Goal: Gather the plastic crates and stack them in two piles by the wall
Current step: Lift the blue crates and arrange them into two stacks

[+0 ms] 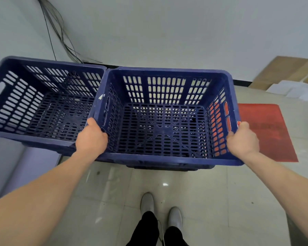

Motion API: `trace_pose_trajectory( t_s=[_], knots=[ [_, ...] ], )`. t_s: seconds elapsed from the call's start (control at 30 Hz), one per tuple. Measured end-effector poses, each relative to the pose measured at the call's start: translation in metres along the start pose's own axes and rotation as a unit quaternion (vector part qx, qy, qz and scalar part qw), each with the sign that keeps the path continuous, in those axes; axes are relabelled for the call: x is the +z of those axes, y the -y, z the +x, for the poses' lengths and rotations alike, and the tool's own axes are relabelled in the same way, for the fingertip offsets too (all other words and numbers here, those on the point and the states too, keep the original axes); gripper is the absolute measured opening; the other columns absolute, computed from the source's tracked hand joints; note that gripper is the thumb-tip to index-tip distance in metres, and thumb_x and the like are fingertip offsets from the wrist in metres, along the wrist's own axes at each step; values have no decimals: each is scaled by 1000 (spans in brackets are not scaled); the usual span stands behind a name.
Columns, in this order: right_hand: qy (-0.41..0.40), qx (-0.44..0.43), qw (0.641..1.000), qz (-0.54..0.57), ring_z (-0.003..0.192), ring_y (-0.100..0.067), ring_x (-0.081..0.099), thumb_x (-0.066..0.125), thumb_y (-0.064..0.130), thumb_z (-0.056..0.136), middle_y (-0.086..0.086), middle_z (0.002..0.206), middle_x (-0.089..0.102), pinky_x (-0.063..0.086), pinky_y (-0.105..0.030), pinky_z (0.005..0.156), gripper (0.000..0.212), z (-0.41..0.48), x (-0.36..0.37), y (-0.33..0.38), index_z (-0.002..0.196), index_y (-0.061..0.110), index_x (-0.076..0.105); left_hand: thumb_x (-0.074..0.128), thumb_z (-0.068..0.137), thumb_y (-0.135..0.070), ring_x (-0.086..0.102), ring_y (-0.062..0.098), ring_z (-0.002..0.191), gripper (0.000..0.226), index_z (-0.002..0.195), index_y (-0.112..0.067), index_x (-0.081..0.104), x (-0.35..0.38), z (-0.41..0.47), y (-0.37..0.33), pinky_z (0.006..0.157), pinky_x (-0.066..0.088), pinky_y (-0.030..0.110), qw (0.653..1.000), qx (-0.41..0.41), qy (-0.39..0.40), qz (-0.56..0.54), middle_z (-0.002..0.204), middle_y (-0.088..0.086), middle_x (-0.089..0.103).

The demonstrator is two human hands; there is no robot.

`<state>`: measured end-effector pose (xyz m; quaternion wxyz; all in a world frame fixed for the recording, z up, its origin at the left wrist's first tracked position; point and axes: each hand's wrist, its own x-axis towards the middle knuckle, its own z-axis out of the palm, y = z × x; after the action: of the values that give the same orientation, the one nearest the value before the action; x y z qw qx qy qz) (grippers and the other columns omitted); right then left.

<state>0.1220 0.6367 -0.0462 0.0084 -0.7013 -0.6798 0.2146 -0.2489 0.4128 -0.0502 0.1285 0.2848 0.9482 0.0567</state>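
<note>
Crate (165,125) on the right pile, by the wall (167,32), rim touching the left crate (43,107). Left hand (92,137) and right hand (243,139) are closed over its opposite side rims, probably to keep it level while seating on the crate below. Glossy tile floor (203,192), red mat (267,132) right, cables (60,32) in the corner.

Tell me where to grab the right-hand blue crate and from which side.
Grip the right crate by the top rim of its two short side walls, coming from the near side with one hand each, as the left hand and right hand do now. The rolled rim gives a lip, and the open top leaves it clear.
</note>
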Motion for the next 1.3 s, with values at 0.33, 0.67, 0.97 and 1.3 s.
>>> trace_pose_trajectory(
  t_s=[0.33, 0.67, 0.97, 1.3],
  knots=[
    [-1, 9, 1000, 16, 98, -48, 64, 52, 23, 104, -26, 113, 65, 52, -50, 80, 21, -14, 8, -6, 108, 8, 38, 60, 91, -19, 60, 45, 76, 32, 105, -5, 34, -2, 12, 3, 59, 45, 44, 999, 18, -14, 32, 91, 24, 59],
    [-6, 41, 999, 9, 93, -46, 66, 55, 28, 102, -22, 109, 68, 55, -51, 84, 24, -24, 12, -9, 108, 10, 40, 58, 92, -16, 62, 48, 90, 41, 123, 1, 38, -2, 14, 6, 62, 41, 43, 998, 45, -15, 35, 114, 25, 58],
    [-39, 87, 995, -30, 94, -49, 64, 60, 29, 101, -24, 112, 67, 55, -54, 84, 27, -51, 14, -7, 115, 9, 49, 50, 95, -17, 45, 35, 128, 70, 155, -3, 16, -9, 11, 12, 86, 50, 43, 993, 120, -8, 18, 147, 16, 39],
    [-78, 94, 992, -32, 78, -38, 73, 49, 71, 80, -12, 97, 75, 61, -56, 76, 60, 16, 55, -119, 116, 22, 49, 48, 96, -22, 37, 36, 135, 68, 155, -5, 19, -11, 23, 16, 103, 41, 49, 985, 168, -10, 43, 150, 16, 40]
  ],
)
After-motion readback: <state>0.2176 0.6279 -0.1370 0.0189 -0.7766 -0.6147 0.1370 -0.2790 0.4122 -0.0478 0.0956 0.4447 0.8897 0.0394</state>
